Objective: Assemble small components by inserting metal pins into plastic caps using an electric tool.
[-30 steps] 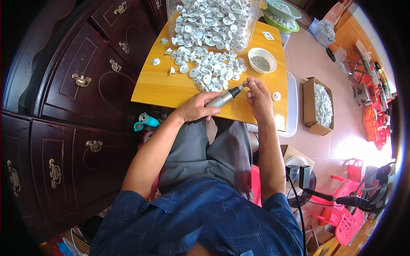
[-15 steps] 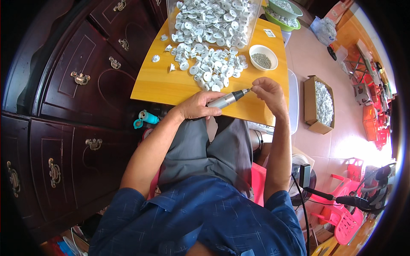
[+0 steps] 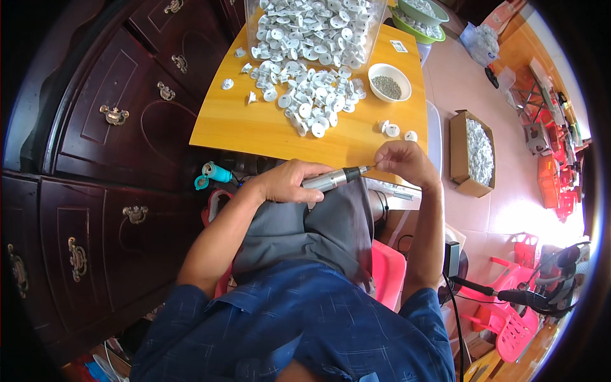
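Observation:
My left hand is wrapped round a silver and black electric screwdriver, held above my lap by the table's near edge. Its tip points right, toward my right hand. The right thumb and fingers are pinched together at the tip, on something too small to make out. Beyond my hands lies a heap of white plastic disc-shaped pieces with short stems. Three similar white pieces sit apart near the right edge. A white bowl holds many tiny grey metal parts that look like screws.
A clear bin full of white pieces stands on the yellow table. Dark drawers flank the left. On the floor to the right is a cardboard box of white pieces. A camera arm reaches in at lower right.
Both hands and the screwdriver have moved nearer to my body, still tip to fingers. The three white pieces by the right edge now show, where my right hand was before.

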Action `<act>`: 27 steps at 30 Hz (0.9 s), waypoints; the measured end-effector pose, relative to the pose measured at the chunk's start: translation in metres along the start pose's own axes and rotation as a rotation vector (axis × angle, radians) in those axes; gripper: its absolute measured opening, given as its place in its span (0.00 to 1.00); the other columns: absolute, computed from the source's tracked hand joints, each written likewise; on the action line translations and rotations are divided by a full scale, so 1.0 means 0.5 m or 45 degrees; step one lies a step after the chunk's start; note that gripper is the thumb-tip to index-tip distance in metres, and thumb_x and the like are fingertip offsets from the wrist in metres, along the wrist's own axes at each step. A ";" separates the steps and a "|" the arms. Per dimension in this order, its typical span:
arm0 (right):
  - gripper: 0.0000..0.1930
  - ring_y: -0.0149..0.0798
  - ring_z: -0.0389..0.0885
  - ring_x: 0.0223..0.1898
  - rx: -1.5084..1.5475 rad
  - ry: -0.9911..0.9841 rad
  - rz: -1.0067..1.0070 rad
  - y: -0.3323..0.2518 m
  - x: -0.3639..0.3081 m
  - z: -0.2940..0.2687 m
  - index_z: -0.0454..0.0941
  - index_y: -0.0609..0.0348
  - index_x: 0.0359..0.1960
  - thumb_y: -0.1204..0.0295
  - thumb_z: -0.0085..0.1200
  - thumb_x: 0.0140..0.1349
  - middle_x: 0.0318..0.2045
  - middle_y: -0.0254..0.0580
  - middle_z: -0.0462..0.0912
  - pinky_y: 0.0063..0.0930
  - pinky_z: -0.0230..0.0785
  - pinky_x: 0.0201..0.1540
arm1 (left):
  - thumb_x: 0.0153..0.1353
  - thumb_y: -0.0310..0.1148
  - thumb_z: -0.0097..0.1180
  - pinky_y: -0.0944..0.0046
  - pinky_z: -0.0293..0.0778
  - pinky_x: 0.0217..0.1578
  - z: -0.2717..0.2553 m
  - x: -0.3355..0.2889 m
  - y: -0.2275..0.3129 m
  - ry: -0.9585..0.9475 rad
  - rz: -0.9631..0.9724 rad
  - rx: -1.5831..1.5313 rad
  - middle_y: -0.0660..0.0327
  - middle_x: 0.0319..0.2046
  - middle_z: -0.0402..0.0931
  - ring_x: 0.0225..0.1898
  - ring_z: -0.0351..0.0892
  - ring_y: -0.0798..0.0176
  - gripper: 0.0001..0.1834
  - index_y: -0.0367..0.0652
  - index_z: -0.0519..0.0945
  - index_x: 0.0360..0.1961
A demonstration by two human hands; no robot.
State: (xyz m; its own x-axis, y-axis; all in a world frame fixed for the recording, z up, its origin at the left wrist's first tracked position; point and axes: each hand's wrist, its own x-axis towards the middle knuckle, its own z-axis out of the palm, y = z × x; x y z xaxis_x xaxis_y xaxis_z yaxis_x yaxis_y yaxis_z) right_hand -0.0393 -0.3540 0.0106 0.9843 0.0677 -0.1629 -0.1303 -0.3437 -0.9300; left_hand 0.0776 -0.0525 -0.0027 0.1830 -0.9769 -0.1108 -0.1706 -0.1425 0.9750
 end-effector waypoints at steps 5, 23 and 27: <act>0.06 0.22 0.79 0.34 0.410 -0.015 0.025 0.030 -0.021 0.028 0.81 0.64 0.39 0.78 0.64 0.62 0.32 0.29 0.82 0.17 0.74 0.40 | 0.56 0.32 0.63 0.67 0.72 0.51 0.045 -0.037 -0.005 0.089 0.034 -0.005 0.60 0.45 0.81 0.46 0.77 0.69 0.33 0.36 0.72 0.64; 0.16 0.29 0.82 0.39 0.620 0.631 -0.075 0.031 0.015 0.113 0.79 0.63 0.49 0.65 0.60 0.67 0.41 0.37 0.85 0.25 0.77 0.42 | 0.61 0.35 0.63 0.73 0.70 0.28 0.167 -0.059 -0.029 0.397 -0.020 -0.746 0.65 0.32 0.74 0.25 0.71 0.74 0.33 0.36 0.66 0.65; 0.14 0.32 0.83 0.42 0.148 0.923 -0.085 0.042 0.034 0.080 0.80 0.62 0.50 0.69 0.60 0.66 0.42 0.39 0.85 0.25 0.75 0.39 | 0.59 0.35 0.62 0.72 0.70 0.29 0.162 -0.059 -0.037 0.433 0.034 -0.786 0.64 0.31 0.73 0.26 0.71 0.74 0.38 0.36 0.62 0.69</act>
State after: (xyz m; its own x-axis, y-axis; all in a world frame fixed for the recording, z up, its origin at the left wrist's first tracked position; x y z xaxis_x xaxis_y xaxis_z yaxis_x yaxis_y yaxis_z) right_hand -0.0299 -0.3225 -0.0249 0.8169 -0.5648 0.1168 -0.0393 -0.2565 -0.9658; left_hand -0.0032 -0.0341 -0.0329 0.4963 -0.8602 -0.1170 0.3828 0.0958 0.9188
